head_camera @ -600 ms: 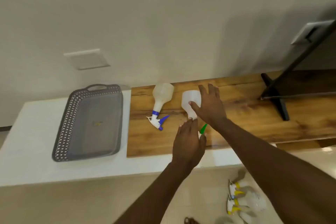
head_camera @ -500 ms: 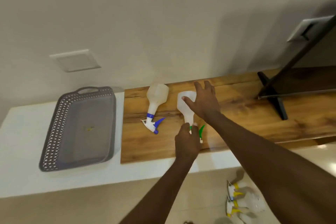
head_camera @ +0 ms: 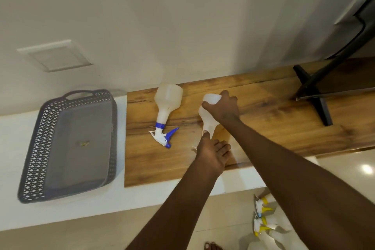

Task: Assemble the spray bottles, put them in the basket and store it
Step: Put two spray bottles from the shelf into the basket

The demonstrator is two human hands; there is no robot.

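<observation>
The right hand [head_camera: 222, 107] grips a translucent white plastic bottle [head_camera: 207, 119] lying on the wooden surface [head_camera: 263, 128]. The left hand [head_camera: 211, 153], fingers curled, covers the bottle's neck and sprayer, hiding them. The grey perforated basket [head_camera: 40, 148] sits left.

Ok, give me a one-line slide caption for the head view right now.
Right hand grips a white bottle on the wooden board while the left hand works its sprayer head; grey basket waits alongside.

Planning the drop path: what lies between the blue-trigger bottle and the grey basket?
Head view: only bare surface. From the blue-trigger bottle leftward there is a strip of wooden board, then white counter, then the basket rim.
</observation>
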